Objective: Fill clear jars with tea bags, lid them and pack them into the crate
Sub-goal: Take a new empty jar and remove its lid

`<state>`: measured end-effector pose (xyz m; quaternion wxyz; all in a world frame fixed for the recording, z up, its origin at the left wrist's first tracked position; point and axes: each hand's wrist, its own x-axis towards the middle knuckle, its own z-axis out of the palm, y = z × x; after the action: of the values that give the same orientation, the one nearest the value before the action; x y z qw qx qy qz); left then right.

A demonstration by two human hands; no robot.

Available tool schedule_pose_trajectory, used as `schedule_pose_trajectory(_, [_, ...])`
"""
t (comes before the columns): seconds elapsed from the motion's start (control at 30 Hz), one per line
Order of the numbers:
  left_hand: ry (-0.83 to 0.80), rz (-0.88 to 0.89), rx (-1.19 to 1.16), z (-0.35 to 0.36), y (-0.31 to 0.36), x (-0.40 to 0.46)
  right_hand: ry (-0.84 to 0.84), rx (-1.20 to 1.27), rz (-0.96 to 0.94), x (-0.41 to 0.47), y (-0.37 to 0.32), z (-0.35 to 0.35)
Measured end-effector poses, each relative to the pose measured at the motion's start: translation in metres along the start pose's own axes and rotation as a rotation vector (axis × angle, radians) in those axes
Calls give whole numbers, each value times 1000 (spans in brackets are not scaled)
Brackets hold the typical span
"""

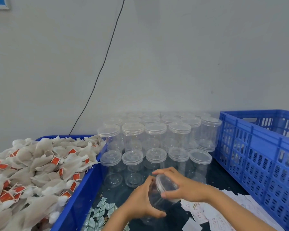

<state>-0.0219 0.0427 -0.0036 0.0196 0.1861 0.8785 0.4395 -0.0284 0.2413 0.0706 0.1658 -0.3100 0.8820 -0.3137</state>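
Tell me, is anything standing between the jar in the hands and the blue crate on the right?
Nothing visible does. The jar is held tilted above the table, and only flat paper slips lie between it and the crate.

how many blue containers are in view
2: a blue bin on the left, heaped with tea bags, and a slotted blue crate on the right. More may lie outside the frame.
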Motion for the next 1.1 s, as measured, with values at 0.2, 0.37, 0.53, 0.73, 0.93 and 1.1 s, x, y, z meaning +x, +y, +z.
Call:
schedule_pose_trajectory(0.2, [43, -7, -84, 0, -7, -4, 58, 108, 88, -3, -1, 2])
schedule_pose_trajectory(0.37, [2, -21, -70, 0, -5, -3, 82, 59, 218, 2, -6, 4])
schedule_pose_trajectory(0.53, [0, -29, -9, -1, -2, -1, -36, 11, 134, -3, -12, -11])
schedule_pose_trajectory(0.73, [-32, -34, 36, -3, 2, 2, 36, -18, 169, 5, -13, -5])
schedule_pose_trajectory(0.93, [-21, -35, 69, -2, 1, 0, 47, -58, 228, 4, -11, -6])
schedule_pose_trajectory(1.1, [-28, -30, 53, -1, 1, 1, -22, 23, 156, 0, -13, -8])
